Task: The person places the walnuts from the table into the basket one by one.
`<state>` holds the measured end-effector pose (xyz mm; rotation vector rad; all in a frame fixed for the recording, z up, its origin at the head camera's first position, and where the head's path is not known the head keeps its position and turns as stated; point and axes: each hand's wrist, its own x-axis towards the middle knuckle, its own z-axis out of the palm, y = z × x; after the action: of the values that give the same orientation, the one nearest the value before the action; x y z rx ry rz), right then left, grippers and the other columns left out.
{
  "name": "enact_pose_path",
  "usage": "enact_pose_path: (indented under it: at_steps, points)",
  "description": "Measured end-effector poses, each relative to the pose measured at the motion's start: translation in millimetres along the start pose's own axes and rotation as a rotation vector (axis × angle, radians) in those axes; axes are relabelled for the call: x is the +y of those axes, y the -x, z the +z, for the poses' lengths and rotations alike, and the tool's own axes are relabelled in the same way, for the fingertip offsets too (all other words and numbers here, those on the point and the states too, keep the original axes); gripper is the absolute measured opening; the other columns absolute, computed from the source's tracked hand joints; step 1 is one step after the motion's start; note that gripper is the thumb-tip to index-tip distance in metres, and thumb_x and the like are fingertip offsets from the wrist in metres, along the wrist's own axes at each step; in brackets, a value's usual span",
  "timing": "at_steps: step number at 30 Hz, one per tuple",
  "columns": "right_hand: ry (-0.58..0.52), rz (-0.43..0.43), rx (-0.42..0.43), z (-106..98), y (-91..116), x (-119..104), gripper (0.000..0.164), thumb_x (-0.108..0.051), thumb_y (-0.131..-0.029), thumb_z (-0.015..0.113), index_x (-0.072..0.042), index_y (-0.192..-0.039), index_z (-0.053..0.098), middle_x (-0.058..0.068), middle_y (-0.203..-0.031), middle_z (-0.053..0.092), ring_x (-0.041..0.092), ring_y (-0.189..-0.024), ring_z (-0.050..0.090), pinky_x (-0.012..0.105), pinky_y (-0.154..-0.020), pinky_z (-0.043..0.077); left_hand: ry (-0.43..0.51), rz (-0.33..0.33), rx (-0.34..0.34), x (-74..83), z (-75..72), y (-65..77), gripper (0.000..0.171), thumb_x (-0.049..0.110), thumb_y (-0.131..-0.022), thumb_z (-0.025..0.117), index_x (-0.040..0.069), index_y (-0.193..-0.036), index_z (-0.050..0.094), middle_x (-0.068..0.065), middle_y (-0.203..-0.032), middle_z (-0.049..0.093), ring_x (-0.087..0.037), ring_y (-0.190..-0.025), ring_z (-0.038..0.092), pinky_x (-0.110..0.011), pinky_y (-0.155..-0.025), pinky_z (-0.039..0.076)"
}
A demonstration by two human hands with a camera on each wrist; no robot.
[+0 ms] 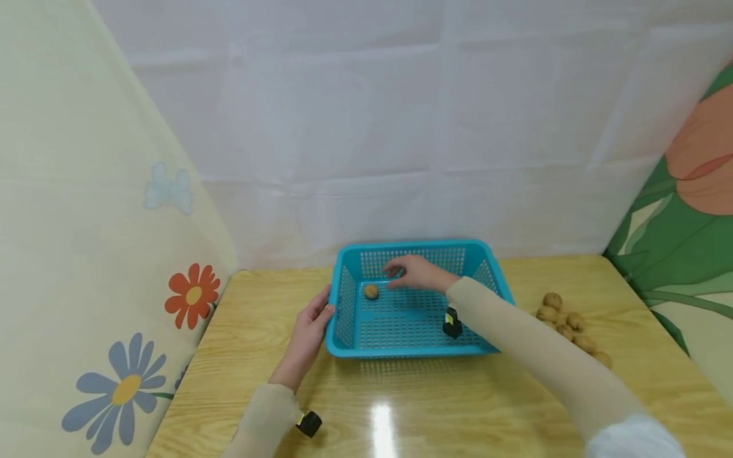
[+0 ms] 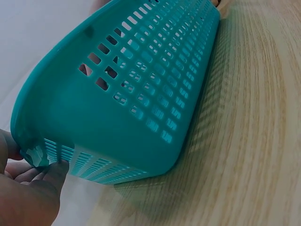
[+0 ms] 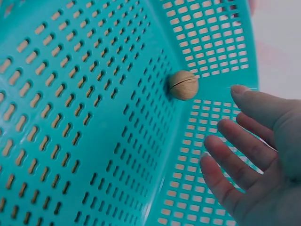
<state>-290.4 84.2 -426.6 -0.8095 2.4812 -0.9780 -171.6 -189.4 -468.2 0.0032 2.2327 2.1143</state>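
A turquoise plastic basket (image 1: pixel 418 352) with slotted walls stands on the wooden table. One walnut (image 1: pixel 371 291) lies on its floor, near the back left corner; the right wrist view shows this walnut (image 3: pixel 183 85) and its seam close to the wall. My left hand (image 1: pixel 309 324) grips the basket's left side, with the thumb at the rim and fingers (image 2: pixel 56 175) against the outer wall. Inside the basket, just right of the walnut, hovers my right hand (image 1: pixel 420 272). Its fingers (image 3: pixel 244 146) are spread and loosely bent, with nothing between them.
Several walnuts (image 1: pixel 574 321) lie in a loose group on the table (image 1: pixel 258 305), right of the basket and beyond my right forearm. A white cloth (image 1: pixel 355 127) hangs behind the table. Flower-patterned cloths (image 1: pixel 126 254) border it on the left and right.
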Motion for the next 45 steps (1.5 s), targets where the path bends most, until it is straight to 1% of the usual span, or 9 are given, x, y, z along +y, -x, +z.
enact_pose_path:
  at_steps: [3,5,13,20,28,32,37,41,45]
  points:
    - [0.008,-0.016,-0.008,-5.3,8.1,-1.8,0.051,-0.024,-0.101,0.072,-0.004,-0.146,0.058,0.015,-0.138,0.065,0.033,-0.128,0.060,0.043,-0.100,0.055,-0.003,0.003,0.005,-1.8,-1.1,-0.6,0.055,0.011,-0.112,0.047,0.002,-0.163,0.030,-0.020,-0.165,0.036,-0.034,-0.151,0.037,-0.036,-0.114,0.043]
    - [0.007,-0.018,-0.010,-9.4,14.1,-3.0,0.052,-0.025,-0.101,0.072,-0.005,-0.146,0.059,0.014,-0.139,0.065,0.032,-0.127,0.062,0.043,-0.099,0.055,-0.006,0.004,0.004,-2.6,-1.6,-0.8,0.055,0.011,-0.112,0.047,0.002,-0.163,0.030,-0.020,-0.165,0.036,-0.034,-0.151,0.037,-0.034,-0.113,0.044]
    - [0.031,-0.010,0.034,-30.5,44.0,-4.8,0.047,-0.030,-0.101,0.072,-0.012,-0.143,0.063,0.012,-0.133,0.067,0.025,-0.119,0.064,0.044,-0.096,0.056,-0.004,0.004,0.012,-2.0,-1.6,-0.3,0.056,0.011,-0.112,0.046,0.000,-0.163,0.028,-0.021,-0.165,0.035,-0.036,-0.151,0.036,-0.049,-0.117,0.037]
    - [0.078,-0.036,0.129,-51.4,76.8,11.2,0.044,-0.028,-0.100,0.073,-0.010,-0.139,0.066,0.010,-0.126,0.072,0.025,-0.111,0.067,0.047,-0.092,0.056,0.020,-0.009,-0.003,-2.3,-2.9,1.3,0.056,0.010,-0.112,0.045,0.002,-0.164,0.026,-0.020,-0.166,0.034,-0.034,-0.151,0.036,-0.045,-0.117,0.039]
    - [0.088,-0.055,0.185,-71.5,119.9,28.6,0.040,-0.023,-0.101,0.071,-0.005,-0.136,0.067,0.010,-0.123,0.072,0.021,-0.104,0.066,0.040,-0.085,0.057,0.024,-0.002,-0.006,-1.8,-3.7,1.1,0.056,0.011,-0.112,0.046,0.001,-0.164,0.026,-0.021,-0.166,0.033,-0.036,-0.152,0.034,-0.046,-0.117,0.037]
    - [0.102,-0.049,0.222,-76.3,141.5,39.6,0.039,-0.021,-0.101,0.072,-0.003,-0.135,0.068,0.010,-0.124,0.071,0.023,-0.105,0.067,0.042,-0.087,0.056,0.027,-0.006,-0.006,-2.7,-3.9,0.2,0.056,0.012,-0.112,0.046,0.003,-0.165,0.026,-0.019,-0.166,0.034,-0.034,-0.152,0.035,-0.045,-0.117,0.038]
    - [0.095,-0.016,0.249,-79.2,169.8,50.4,0.041,-0.021,-0.101,0.071,0.000,-0.137,0.065,0.016,-0.131,0.069,0.030,-0.111,0.067,0.045,-0.089,0.057,0.021,-0.003,-0.013,-4.2,-3.5,-0.5,0.056,0.012,-0.113,0.045,0.003,-0.165,0.026,-0.018,-0.166,0.034,-0.033,-0.152,0.035,-0.044,-0.117,0.038]
    - [0.108,0.011,0.272,-79.7,191.3,55.9,0.039,-0.022,-0.102,0.070,-0.002,-0.134,0.067,0.016,-0.129,0.070,0.033,-0.111,0.066,0.041,-0.088,0.057,0.025,-0.006,-0.013,-4.8,-3.1,-0.3,0.056,0.011,-0.113,0.044,0.004,-0.165,0.026,-0.018,-0.166,0.034,-0.033,-0.152,0.035,-0.044,-0.117,0.038]
    - [0.136,0.025,0.301,-80.3,211.0,63.4,0.033,-0.020,-0.102,0.069,-0.003,-0.130,0.069,0.013,-0.124,0.071,0.032,-0.108,0.066,0.036,-0.083,0.056,0.026,-0.003,-0.011,-4.6,-2.7,0.0,0.056,0.012,-0.113,0.045,0.003,-0.165,0.026,-0.018,-0.166,0.034,-0.032,-0.152,0.035,-0.041,-0.117,0.039]
